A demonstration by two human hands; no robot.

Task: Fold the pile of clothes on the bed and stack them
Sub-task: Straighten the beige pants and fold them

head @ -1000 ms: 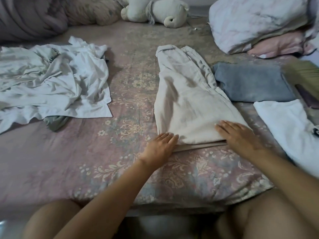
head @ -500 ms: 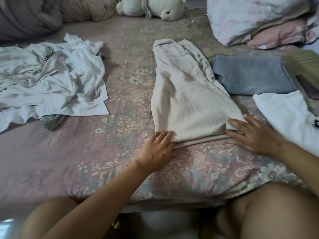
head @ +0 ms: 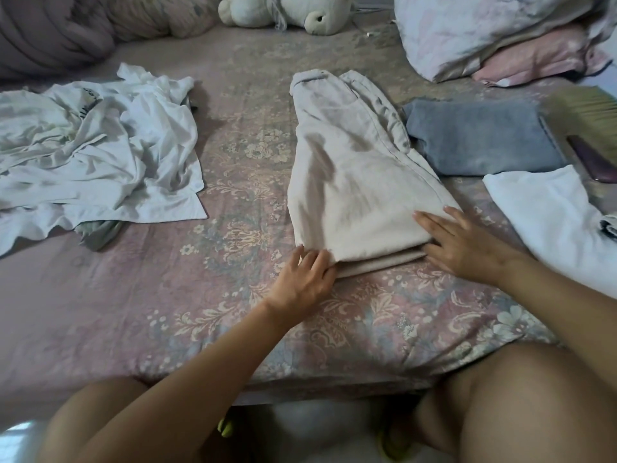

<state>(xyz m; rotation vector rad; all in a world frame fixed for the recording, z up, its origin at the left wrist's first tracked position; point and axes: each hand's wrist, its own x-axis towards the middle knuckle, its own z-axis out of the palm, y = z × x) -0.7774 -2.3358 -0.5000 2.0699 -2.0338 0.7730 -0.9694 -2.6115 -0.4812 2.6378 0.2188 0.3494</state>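
Beige trousers (head: pixel 350 175) lie folded lengthwise in the middle of the bed, waistband end toward me. My left hand (head: pixel 303 282) lies flat at the near left corner, fingertips touching the folded edge. My right hand (head: pixel 457 245) rests flat on the near right corner, fingers straight. A crumpled pile of white clothes (head: pixel 90 152) covers the left side, with a grey-green garment (head: pixel 100 228) poking out beneath it. A folded grey-blue garment (head: pixel 477 135) and a folded white one (head: pixel 551 215) lie to the right.
The floral pink bedspread (head: pixel 233 329) covers the bed, its near edge just before my knees. A white plush toy (head: pixel 287 11) and pillows (head: pixel 484 31) lie at the far side. A brush (head: pixel 581 118) and a dark phone (head: pixel 594 158) sit at the far right.
My right hand slid from the bed beside the trousers back onto their near right corner. My left hand stayed at the near left corner.
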